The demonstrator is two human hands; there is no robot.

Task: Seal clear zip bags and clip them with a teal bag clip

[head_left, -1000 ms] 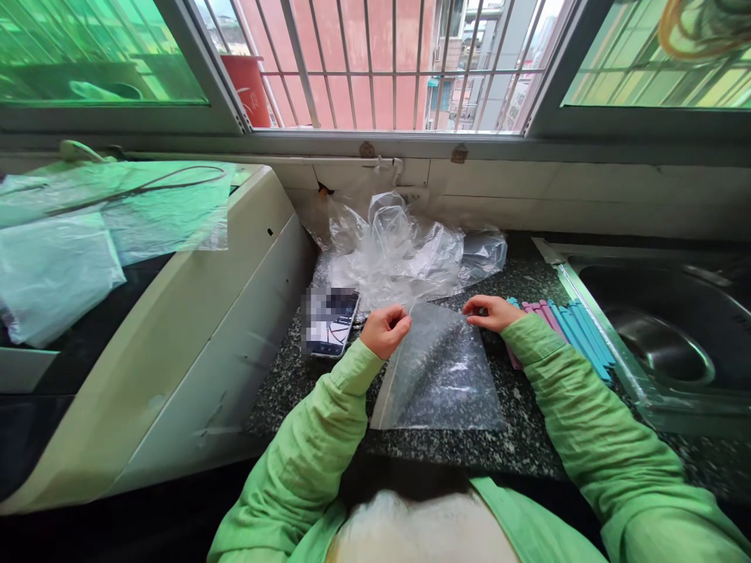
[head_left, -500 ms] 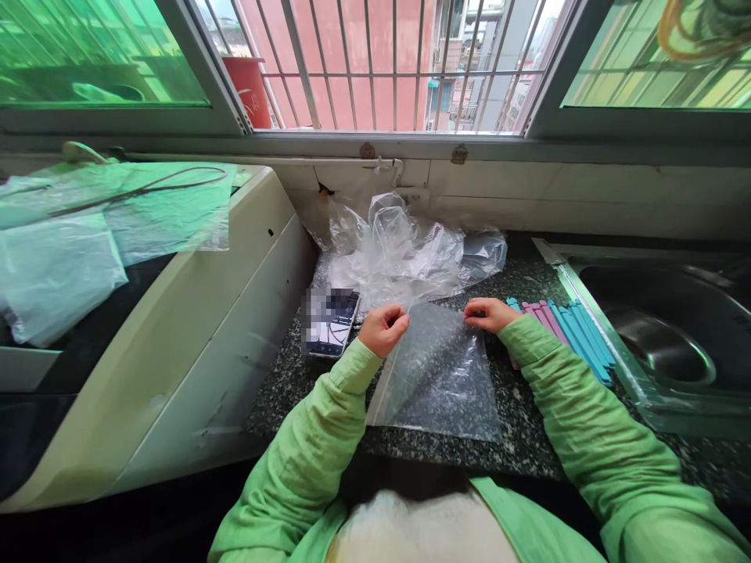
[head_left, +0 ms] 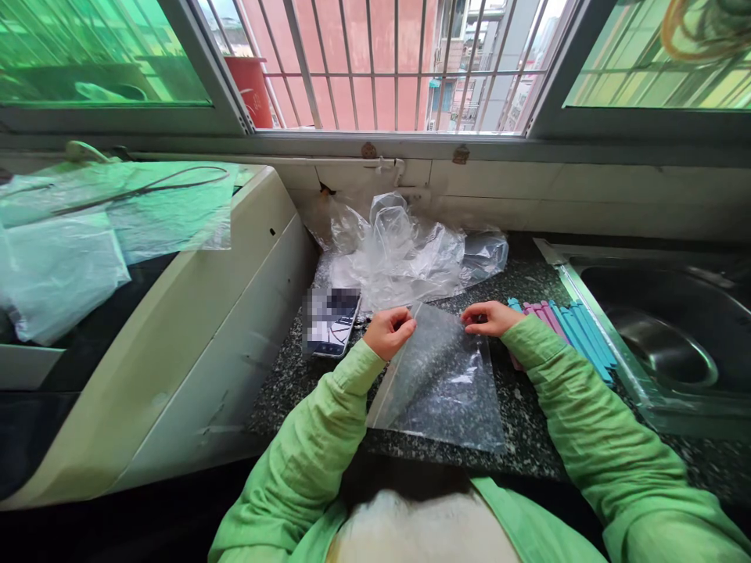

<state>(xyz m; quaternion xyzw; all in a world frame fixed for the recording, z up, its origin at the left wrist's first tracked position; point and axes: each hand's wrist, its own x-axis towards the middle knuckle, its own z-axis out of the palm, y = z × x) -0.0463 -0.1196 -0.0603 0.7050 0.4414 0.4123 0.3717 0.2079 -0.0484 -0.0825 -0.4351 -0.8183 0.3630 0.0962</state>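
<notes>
Since half a second ago the clear bag [head_left: 440, 383] has shifted a little: its near edge lies lower and more spread on the counter [head_left: 282, 383], and the far edge stays lifted between the hands; the left hand [head_left: 388, 332] pinches the bag's far left corner with curled fingers, and the right hand [head_left: 490, 317] pinches its far right corner, as before; the bag looks empty; beyond the bag lies a heap of crumpled plastic [head_left: 404, 254], and I cannot tell what it holds; left of the bag lies a phone [head_left: 330, 322]; right of the bag lie pink and blue sticks [head_left: 572, 332], beside the sink [head_left: 662, 344]; the sink's bowl holds nothing visible.
</notes>
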